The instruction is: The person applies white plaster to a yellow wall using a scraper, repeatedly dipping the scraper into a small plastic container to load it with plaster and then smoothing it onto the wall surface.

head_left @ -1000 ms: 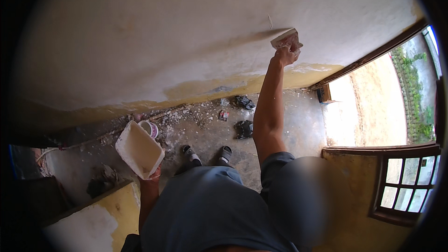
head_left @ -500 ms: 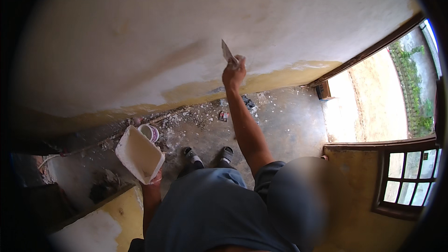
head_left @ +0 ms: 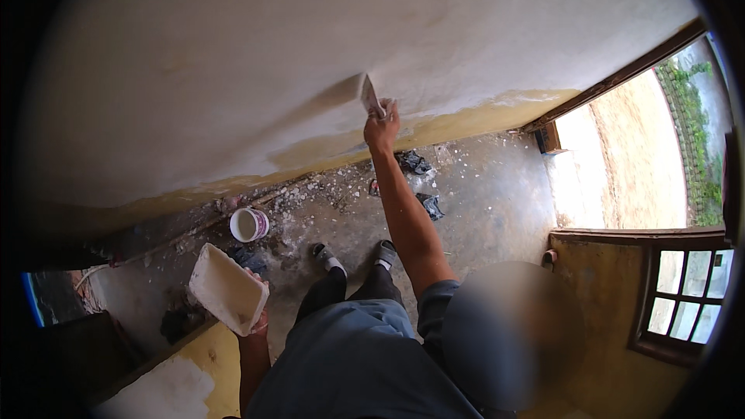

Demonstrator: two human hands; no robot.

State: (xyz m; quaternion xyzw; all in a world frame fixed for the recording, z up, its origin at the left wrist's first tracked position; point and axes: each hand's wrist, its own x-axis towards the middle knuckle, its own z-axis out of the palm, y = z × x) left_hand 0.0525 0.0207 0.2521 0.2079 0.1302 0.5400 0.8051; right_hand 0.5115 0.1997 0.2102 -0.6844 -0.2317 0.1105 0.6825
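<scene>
My right hand [head_left: 382, 126] is closed around a putty knife [head_left: 368, 95], whose wide blade meets or nearly meets the wall [head_left: 256, 46]. White filler coats much of that wall, with a bare yellow band low down. A dark shadow stretches left from the blade. Low on the left, my left hand [head_left: 258, 324] grips a white rectangular tub [head_left: 227, 289] by its side and underside. The tub is tilted, smeared with filler, and holds some pale paste at the bottom. Part of the left hand is hidden behind it.
On the floor by the wall stands a white bucket [head_left: 249, 224]. Plaster crumbs and black plastic bags [head_left: 429, 206] litter the concrete floor [head_left: 489, 186]. An open doorway [head_left: 621, 163] lies to the right, beside a barred window [head_left: 684, 295]. A low yellow wall [head_left: 209, 368] is at lower left.
The putty knife has shifted slightly left and down, its blade turned more toward the wall. The tub has dropped lower, uncovering the bucket. The whole view has shifted a little.
</scene>
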